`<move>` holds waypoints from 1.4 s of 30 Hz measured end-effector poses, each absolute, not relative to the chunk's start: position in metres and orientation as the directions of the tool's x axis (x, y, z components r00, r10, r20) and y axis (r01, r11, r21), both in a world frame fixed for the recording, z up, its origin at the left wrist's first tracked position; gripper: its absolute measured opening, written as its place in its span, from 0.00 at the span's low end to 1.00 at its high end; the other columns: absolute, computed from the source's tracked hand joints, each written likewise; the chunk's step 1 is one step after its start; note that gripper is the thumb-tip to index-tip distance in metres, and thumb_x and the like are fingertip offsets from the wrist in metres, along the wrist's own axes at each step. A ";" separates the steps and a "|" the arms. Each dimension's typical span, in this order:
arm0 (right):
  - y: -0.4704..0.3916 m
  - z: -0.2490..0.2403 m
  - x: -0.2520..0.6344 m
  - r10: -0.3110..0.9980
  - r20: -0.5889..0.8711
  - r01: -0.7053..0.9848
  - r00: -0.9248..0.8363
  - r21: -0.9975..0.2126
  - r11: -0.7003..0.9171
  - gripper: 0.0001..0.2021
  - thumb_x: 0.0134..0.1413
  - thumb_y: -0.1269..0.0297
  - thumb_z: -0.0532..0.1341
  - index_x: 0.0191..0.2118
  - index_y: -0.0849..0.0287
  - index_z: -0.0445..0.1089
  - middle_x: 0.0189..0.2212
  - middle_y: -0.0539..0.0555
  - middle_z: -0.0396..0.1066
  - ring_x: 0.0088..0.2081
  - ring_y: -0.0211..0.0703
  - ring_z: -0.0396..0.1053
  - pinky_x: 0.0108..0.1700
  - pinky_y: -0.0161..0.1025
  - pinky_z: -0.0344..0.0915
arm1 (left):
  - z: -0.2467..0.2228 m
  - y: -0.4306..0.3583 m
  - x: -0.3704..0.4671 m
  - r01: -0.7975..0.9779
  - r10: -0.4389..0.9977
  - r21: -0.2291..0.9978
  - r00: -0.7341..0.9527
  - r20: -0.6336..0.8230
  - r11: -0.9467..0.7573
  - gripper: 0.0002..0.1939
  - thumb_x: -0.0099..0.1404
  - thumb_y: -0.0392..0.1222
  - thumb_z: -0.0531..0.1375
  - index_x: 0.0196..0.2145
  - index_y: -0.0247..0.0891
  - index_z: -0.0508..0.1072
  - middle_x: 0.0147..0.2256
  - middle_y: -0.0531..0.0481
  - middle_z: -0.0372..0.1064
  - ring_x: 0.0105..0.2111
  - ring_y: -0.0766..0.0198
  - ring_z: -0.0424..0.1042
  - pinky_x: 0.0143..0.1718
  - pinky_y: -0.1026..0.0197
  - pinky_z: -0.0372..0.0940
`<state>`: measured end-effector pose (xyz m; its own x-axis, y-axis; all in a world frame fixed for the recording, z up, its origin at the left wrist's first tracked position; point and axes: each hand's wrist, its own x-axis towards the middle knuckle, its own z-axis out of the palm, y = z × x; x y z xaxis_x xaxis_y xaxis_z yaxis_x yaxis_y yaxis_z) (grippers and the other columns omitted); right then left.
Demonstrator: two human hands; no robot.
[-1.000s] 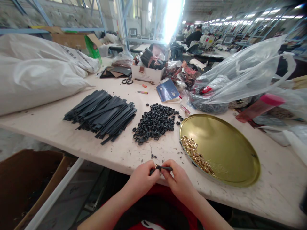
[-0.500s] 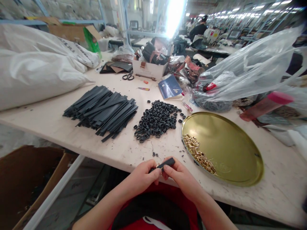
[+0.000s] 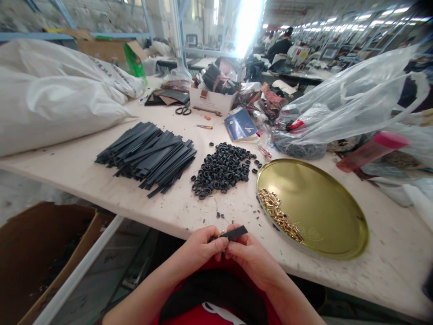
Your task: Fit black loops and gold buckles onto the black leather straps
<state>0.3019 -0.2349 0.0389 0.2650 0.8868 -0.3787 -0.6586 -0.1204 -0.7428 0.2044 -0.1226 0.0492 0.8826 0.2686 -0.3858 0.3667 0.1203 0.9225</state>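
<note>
Close to my body, at the table's front edge, both hands meet around one black strap (image 3: 237,232). My left hand (image 3: 206,243) is closed on its left end, where a small gold buckle (image 3: 222,233) shows between the fingers. Fingers and thumb of my right hand (image 3: 243,248) pinch the strap lower down, and its flat end sticks out to the right. Beyond the hands lies a heap of small black loops (image 3: 223,169). A pile of flat black strips (image 3: 149,155) is to the left. Several gold buckles (image 3: 279,214) rest along the near left side of the round gold tray (image 3: 324,198).
Behind the piles are scissors (image 3: 183,110), a blue notebook (image 3: 241,124) and a white box (image 3: 211,100) of scraps. A white sack (image 3: 61,99) covers the left side. On the right are a clear plastic bag (image 3: 345,99) and a pink bottle (image 3: 372,151). An open carton (image 3: 43,257) stands below left.
My right fingers have shifted on the strap, drawing in nearer to my left hand, so more of its flat end shows. The camera view has shifted slightly.
</note>
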 end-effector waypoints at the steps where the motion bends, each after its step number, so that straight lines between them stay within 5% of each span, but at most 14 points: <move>1: -0.235 0.039 0.301 0.889 -0.374 -0.671 0.266 -0.733 -0.108 0.08 0.44 0.72 0.62 0.30 0.59 0.61 0.23 0.47 0.68 0.27 0.37 0.65 0.32 0.35 0.58 | 0.049 -0.123 0.204 0.362 0.267 0.921 0.882 -0.388 0.144 0.12 0.58 0.44 0.54 0.21 0.36 0.63 0.17 0.59 0.61 0.17 0.73 0.55 0.23 0.69 0.53; 14: -0.234 0.035 0.298 0.876 -0.358 -0.729 0.322 -0.685 -0.012 0.05 0.41 0.72 0.61 0.28 0.60 0.65 0.22 0.47 0.66 0.24 0.33 0.62 0.30 0.33 0.60 | 0.049 -0.127 0.205 0.324 0.308 0.945 0.896 -0.319 0.036 0.11 0.59 0.44 0.51 0.22 0.37 0.61 0.20 0.55 0.64 0.24 0.68 0.63 0.28 0.66 0.57; 16: -0.236 0.032 0.296 0.840 -0.342 -0.591 0.420 -0.806 -0.033 0.04 0.44 0.70 0.60 0.29 0.59 0.63 0.23 0.47 0.65 0.26 0.35 0.62 0.30 0.34 0.60 | 0.048 -0.127 0.205 0.366 0.332 0.931 0.877 -0.347 0.006 0.11 0.58 0.43 0.51 0.21 0.37 0.61 0.19 0.56 0.62 0.22 0.68 0.61 0.26 0.66 0.55; 19: -0.240 0.025 0.295 0.787 -0.158 -0.150 0.596 -0.985 -0.084 0.04 0.49 0.66 0.58 0.33 0.58 0.63 0.26 0.48 0.65 0.30 0.38 0.63 0.33 0.36 0.60 | 0.044 -0.129 0.207 0.445 0.435 0.883 0.831 -0.346 -0.149 0.09 0.57 0.42 0.51 0.21 0.38 0.59 0.18 0.58 0.58 0.21 0.68 0.57 0.23 0.66 0.50; 22: -0.243 0.018 0.297 0.773 0.024 0.225 0.634 -0.962 -0.155 0.03 0.50 0.65 0.57 0.32 0.58 0.65 0.28 0.51 0.66 0.32 0.41 0.63 0.35 0.37 0.59 | 0.041 -0.132 0.208 0.506 0.540 0.793 0.795 -0.276 -0.340 0.10 0.56 0.42 0.51 0.20 0.38 0.58 0.18 0.58 0.56 0.21 0.68 0.55 0.23 0.65 0.46; 24: -0.242 0.016 0.301 0.760 0.027 0.265 0.649 -0.945 -0.193 0.03 0.50 0.64 0.57 0.30 0.57 0.65 0.26 0.50 0.66 0.30 0.41 0.63 0.34 0.37 0.58 | 0.042 -0.132 0.207 0.512 0.541 0.768 0.800 -0.261 -0.386 0.10 0.57 0.43 0.51 0.21 0.38 0.59 0.18 0.58 0.55 0.21 0.68 0.55 0.23 0.65 0.45; 30: -0.232 0.023 0.310 0.810 -0.181 -0.043 0.558 -0.981 -0.190 0.06 0.48 0.61 0.59 0.28 0.57 0.64 0.23 0.48 0.64 0.27 0.39 0.60 0.30 0.35 0.57 | 0.049 -0.118 0.205 0.460 0.394 0.850 0.853 -0.343 -0.257 0.15 0.58 0.50 0.52 0.22 0.38 0.62 0.18 0.58 0.61 0.21 0.67 0.59 0.24 0.66 0.51; 37: -0.206 0.031 0.346 0.913 -0.226 0.124 0.338 -0.952 -0.281 0.06 0.51 0.66 0.54 0.32 0.57 0.67 0.23 0.48 0.65 0.26 0.39 0.62 0.30 0.36 0.57 | 0.035 -0.099 0.215 0.410 0.445 0.895 0.844 -0.300 -0.175 0.12 0.57 0.44 0.54 0.39 0.40 0.64 0.23 0.58 0.67 0.24 0.66 0.65 0.26 0.66 0.56; 42: -0.163 0.015 0.385 0.822 0.101 0.611 0.560 -0.721 -0.327 0.06 0.52 0.67 0.54 0.33 0.57 0.68 0.30 0.54 0.66 0.33 0.44 0.63 0.37 0.40 0.56 | 0.028 -0.091 0.221 0.476 0.539 0.871 0.770 -0.343 -0.126 0.11 0.59 0.49 0.51 0.30 0.38 0.65 0.19 0.58 0.62 0.18 0.68 0.61 0.21 0.67 0.55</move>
<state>0.3853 -0.1628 0.0149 0.5598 0.8224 0.1011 0.6110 -0.3274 -0.7207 0.2210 -0.0910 0.0283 0.7698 0.5386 -0.3426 0.4757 -0.1261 0.8705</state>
